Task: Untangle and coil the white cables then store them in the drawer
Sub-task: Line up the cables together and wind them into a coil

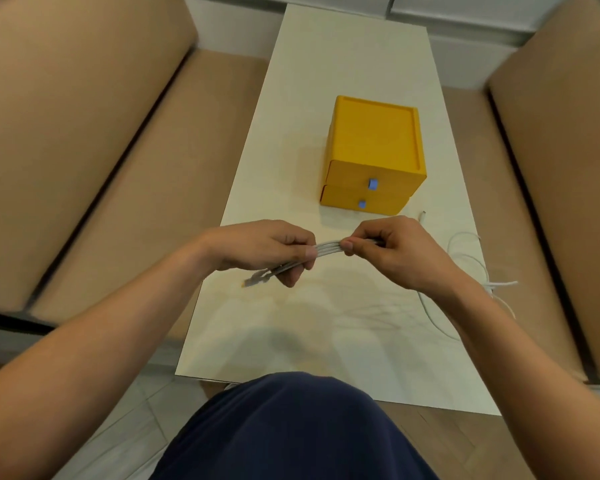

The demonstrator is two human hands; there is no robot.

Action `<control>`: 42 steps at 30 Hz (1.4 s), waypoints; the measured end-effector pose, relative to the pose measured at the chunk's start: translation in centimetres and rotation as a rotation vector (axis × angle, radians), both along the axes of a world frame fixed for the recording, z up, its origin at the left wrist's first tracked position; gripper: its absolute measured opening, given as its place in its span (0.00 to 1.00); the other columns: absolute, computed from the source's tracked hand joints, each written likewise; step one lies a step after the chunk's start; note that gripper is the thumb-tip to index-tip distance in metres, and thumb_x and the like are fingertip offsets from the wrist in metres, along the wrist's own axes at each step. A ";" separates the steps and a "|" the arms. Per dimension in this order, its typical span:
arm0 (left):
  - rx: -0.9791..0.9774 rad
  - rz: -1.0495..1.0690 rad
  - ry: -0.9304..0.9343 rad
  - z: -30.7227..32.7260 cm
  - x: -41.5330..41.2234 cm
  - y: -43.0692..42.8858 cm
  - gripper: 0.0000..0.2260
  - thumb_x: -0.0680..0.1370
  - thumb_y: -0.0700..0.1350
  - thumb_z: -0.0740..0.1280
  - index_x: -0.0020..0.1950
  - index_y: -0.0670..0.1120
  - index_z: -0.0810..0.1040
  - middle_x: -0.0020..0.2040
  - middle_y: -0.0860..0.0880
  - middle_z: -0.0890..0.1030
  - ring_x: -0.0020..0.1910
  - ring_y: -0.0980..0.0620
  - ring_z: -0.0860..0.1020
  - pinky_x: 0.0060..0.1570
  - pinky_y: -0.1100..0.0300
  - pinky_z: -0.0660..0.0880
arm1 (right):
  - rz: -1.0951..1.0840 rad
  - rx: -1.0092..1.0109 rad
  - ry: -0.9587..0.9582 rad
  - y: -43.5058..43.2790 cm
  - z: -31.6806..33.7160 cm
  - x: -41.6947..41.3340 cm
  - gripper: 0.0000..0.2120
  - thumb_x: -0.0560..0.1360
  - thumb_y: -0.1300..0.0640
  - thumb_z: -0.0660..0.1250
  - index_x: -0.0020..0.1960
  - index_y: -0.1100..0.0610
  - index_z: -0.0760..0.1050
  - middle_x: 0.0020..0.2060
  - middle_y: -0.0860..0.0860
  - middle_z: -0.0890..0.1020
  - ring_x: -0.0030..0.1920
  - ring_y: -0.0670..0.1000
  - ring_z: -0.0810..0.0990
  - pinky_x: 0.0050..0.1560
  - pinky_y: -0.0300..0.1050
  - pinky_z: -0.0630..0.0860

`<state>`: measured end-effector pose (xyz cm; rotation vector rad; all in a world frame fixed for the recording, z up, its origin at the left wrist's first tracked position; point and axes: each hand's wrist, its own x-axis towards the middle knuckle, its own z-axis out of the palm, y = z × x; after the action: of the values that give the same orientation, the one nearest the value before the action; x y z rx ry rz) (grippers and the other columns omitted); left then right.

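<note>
Our left hand (267, 249) and right hand (388, 251) pinch the folded cable (328, 247).
Its right end hides in our fist; a loose cable (433, 318) at 3 o'clock overhangs the table (326, 81) edge, the drawer unit (371, 157) at 12.

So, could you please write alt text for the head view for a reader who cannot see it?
A left hand and right hand hold a folded white cable bundle over a white table. Behind it stands a yellow drawer box with both drawers shut, and a loose white cable lies at the right.
</note>
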<state>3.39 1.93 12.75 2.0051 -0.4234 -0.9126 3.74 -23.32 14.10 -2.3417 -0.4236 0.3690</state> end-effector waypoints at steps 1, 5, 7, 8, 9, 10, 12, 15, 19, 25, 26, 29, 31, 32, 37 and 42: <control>-0.020 0.036 -0.003 -0.2 -0.1 -0.2 0.13 0.87 0.50 0.59 0.53 0.43 0.79 0.37 0.48 0.80 0.38 0.50 0.81 0.42 0.58 0.76 | -0.007 -0.007 0.004 -0.1 0.0 0.0 0.11 0.80 0.47 0.70 0.42 0.50 0.84 0.22 0.43 0.71 0.26 0.46 0.65 0.28 0.38 0.61; 0.012 0.137 -0.113 0.2 -0.4 -0.6 0.13 0.86 0.52 0.61 0.49 0.49 0.82 0.33 0.55 0.71 0.31 0.54 0.67 0.32 0.63 0.67 | 0.009 0.020 0.099 -0.6 0.4 -0.3 0.11 0.81 0.46 0.69 0.45 0.50 0.85 0.28 0.48 0.78 0.27 0.44 0.67 0.29 0.36 0.63; 0.030 0.142 -0.177 0.8 -0.4 -0.3 0.13 0.85 0.52 0.62 0.46 0.52 0.83 0.32 0.56 0.70 0.31 0.54 0.66 0.31 0.62 0.63 | 0.034 0.125 0.276 -1.2 1.0 -0.4 0.10 0.83 0.50 0.67 0.51 0.53 0.85 0.37 0.50 0.86 0.31 0.45 0.73 0.33 0.36 0.70; 0.029 0.133 -0.194 1.1 -0.4 -0.1 0.13 0.85 0.52 0.63 0.45 0.52 0.83 0.33 0.55 0.71 0.32 0.53 0.66 0.32 0.61 0.63 | 0.048 0.171 0.361 -1.5 1.3 -0.4 0.10 0.83 0.52 0.66 0.53 0.55 0.84 0.41 0.52 0.87 0.34 0.47 0.78 0.37 0.39 0.75; 0.031 0.118 -0.204 1.4 -0.5 0.1 0.13 0.85 0.52 0.63 0.45 0.52 0.83 0.34 0.52 0.71 0.33 0.52 0.66 0.32 0.60 0.63 | 0.062 0.185 0.409 -1.7 1.6 -0.4 0.09 0.84 0.55 0.65 0.55 0.56 0.83 0.44 0.53 0.88 0.37 0.50 0.82 0.42 0.43 0.79; 0.040 0.101 -0.211 1.7 -0.5 0.1 0.13 0.85 0.52 0.64 0.45 0.52 0.83 0.34 0.49 0.70 0.32 0.51 0.65 0.32 0.60 0.62 | 0.073 0.168 0.412 -1.8 1.7 -0.4 0.08 0.84 0.56 0.66 0.55 0.57 0.82 0.45 0.53 0.88 0.40 0.52 0.85 0.45 0.46 0.81; 0.076 0.077 -0.233 2.1 -0.7 0.0 0.13 0.85 0.51 0.64 0.44 0.51 0.83 0.33 0.48 0.69 0.29 0.52 0.64 0.30 0.62 0.62 | 0.081 0.084 0.331 -1.6 1.7 -0.4 0.06 0.83 0.56 0.67 0.53 0.57 0.80 0.45 0.51 0.88 0.42 0.52 0.88 0.46 0.49 0.83; 0.115 0.089 -0.255 2.4 -0.7 0.2 0.13 0.84 0.52 0.65 0.42 0.52 0.82 0.32 0.46 0.69 0.29 0.52 0.64 0.30 0.60 0.62 | 0.076 -0.010 0.181 -0.7 1.6 -0.5 0.05 0.83 0.54 0.67 0.51 0.55 0.79 0.41 0.49 0.88 0.38 0.49 0.88 0.43 0.49 0.83; 0.131 0.117 -0.247 2.9 -0.6 0.9 0.13 0.84 0.53 0.65 0.42 0.51 0.82 0.33 0.45 0.70 0.31 0.50 0.64 0.31 0.58 0.62 | 0.098 0.030 0.156 -0.6 1.7 -0.6 0.06 0.82 0.53 0.68 0.49 0.55 0.78 0.39 0.49 0.88 0.39 0.48 0.87 0.41 0.44 0.81; 0.094 0.124 -0.229 4.1 -0.4 1.0 0.13 0.84 0.51 0.66 0.42 0.49 0.83 0.30 0.54 0.69 0.32 0.50 0.64 0.29 0.61 0.62 | 0.127 0.173 0.310 -1.0 2.0 0.2 0.09 0.80 0.53 0.71 0.55 0.56 0.76 0.39 0.54 0.87 0.37 0.53 0.85 0.45 0.51 0.82; 0.085 0.123 -0.228 4.4 -0.4 0.9 0.13 0.84 0.50 0.66 0.42 0.48 0.83 0.29 0.57 0.69 0.31 0.52 0.64 0.27 0.64 0.63 | 0.155 0.173 0.345 -1.1 2.1 0.3 0.10 0.80 0.51 0.70 0.59 0.54 0.76 0.38 0.54 0.86 0.36 0.53 0.84 0.44 0.50 0.82; 0.071 0.112 -0.230 4.7 -0.2 0.5 0.13 0.84 0.50 0.66 0.42 0.47 0.83 0.28 0.58 0.68 0.29 0.55 0.64 0.26 0.66 0.63 | 0.250 0.074 0.314 -1.1 2.2 0.5 0.10 0.83 0.48 0.66 0.57 0.50 0.82 0.34 0.52 0.83 0.34 0.51 0.81 0.43 0.45 0.80; 0.082 0.109 -0.222 4.6 -0.1 0.4 0.13 0.84 0.50 0.66 0.43 0.48 0.84 0.27 0.57 0.69 0.29 0.54 0.64 0.26 0.64 0.65 | 0.237 0.041 0.281 -1.2 2.1 0.6 0.11 0.84 0.49 0.65 0.50 0.51 0.83 0.35 0.50 0.84 0.34 0.49 0.82 0.42 0.44 0.79; 0.098 0.094 -0.215 4.5 -0.1 0.4 0.13 0.84 0.51 0.66 0.43 0.49 0.84 0.27 0.56 0.70 0.29 0.52 0.65 0.27 0.60 0.66 | 0.228 0.016 0.258 -1.2 2.0 0.6 0.11 0.84 0.50 0.65 0.49 0.51 0.83 0.36 0.48 0.84 0.33 0.47 0.80 0.41 0.44 0.78; 0.230 0.015 -0.196 4.2 0.3 0.2 0.12 0.83 0.54 0.67 0.43 0.52 0.84 0.30 0.51 0.79 0.28 0.50 0.67 0.31 0.57 0.64 | 0.257 -0.205 0.006 -1.0 1.5 -0.3 0.12 0.84 0.45 0.62 0.47 0.47 0.80 0.30 0.45 0.76 0.31 0.43 0.72 0.32 0.40 0.63; 0.155 -0.029 -0.174 4.3 0.1 -1.3 0.14 0.83 0.55 0.65 0.43 0.51 0.84 0.29 0.52 0.75 0.29 0.52 0.67 0.31 0.59 0.65 | 0.171 -0.019 0.135 -3.3 0.2 0.4 0.16 0.83 0.44 0.65 0.40 0.50 0.81 0.29 0.47 0.75 0.30 0.44 0.68 0.33 0.40 0.65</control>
<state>3.46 0.62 17.09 2.2359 -0.4914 -0.8124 4.12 -26.65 14.33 -2.2883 -0.5583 0.6104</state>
